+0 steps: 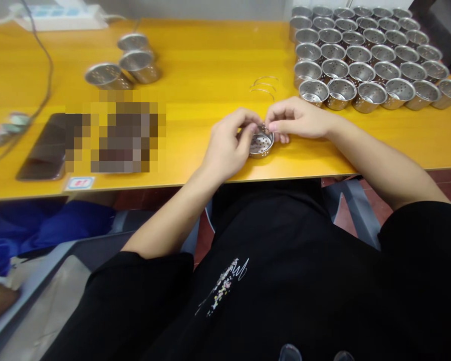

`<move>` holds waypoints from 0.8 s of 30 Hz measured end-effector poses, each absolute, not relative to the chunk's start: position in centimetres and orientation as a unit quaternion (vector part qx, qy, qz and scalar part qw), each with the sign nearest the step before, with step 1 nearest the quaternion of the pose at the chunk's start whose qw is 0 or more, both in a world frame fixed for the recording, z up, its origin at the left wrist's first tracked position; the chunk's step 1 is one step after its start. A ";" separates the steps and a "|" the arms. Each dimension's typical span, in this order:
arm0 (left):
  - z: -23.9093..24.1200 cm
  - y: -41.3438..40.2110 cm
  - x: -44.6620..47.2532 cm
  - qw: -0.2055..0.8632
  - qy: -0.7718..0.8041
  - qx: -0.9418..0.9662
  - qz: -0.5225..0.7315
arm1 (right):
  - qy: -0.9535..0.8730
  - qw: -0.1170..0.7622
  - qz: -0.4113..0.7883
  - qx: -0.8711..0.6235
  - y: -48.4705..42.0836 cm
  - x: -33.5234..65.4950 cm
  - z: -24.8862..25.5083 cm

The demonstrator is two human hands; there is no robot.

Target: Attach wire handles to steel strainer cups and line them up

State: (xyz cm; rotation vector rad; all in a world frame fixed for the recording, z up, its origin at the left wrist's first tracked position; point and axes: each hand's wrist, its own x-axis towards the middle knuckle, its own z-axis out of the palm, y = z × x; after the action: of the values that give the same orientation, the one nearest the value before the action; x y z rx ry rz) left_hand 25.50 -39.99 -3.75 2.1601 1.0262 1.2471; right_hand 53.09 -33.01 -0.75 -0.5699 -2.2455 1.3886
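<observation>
Hands meet over a small perforated metal cup point(261, 143) that sits on the yellow table point(210, 65), close to its near edge. The left hand point(227, 145) curls around the cup's left side, its fingers bent and pinching at the rim. The right hand point(298, 120) comes in from the right, fingers drawn together and gripping the rim's far right edge; whether a thin wire part lies between the fingertips cannot be told. The cup stands upright with its open mouth up, the holes in its bottom visible between the two hands.

Just beyond the hands, a few thin wire rings point(263, 86) lie flat on the table, apart from the cup. To the right, a dense block of similar perforated metal cups point(364, 52) stands in rows, rims touching or nearly so, reaching to the table's far right corner. At the far left, three more metal cups point(128, 62) lie on their sides in a loose cluster. A dark phone point(45, 148) rests flat near the left edge, beside a blurred-out patch. A white power strip point(60, 15) sits at the back left, with a grey cable point(45, 65) trailing from it across the tabletop. The person wears a black shirt point(285, 281) and sits against the table's near edge.
</observation>
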 end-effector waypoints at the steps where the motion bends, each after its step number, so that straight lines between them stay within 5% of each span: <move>1: -3.8 -39.9 25.5 0.218 0.368 0.783 0.452 | -0.821 0.227 0.481 -0.209 -33.1 53.0 -0.8; 10: -5.1 -38.8 24.7 0.203 0.338 0.823 0.408 | -0.877 0.289 0.307 -0.231 -33.8 53.5 -0.1; 24: -5.1 -38.7 24.7 0.240 0.301 0.838 0.387 | -0.913 0.271 0.254 -0.166 -34.3 53.6 0.5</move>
State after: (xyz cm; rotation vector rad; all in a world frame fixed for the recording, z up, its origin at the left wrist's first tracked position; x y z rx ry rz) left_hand 24.72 -38.74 -5.07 2.2932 0.8250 1.0599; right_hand 53.62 -34.34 0.48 -0.4468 -2.4606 0.6851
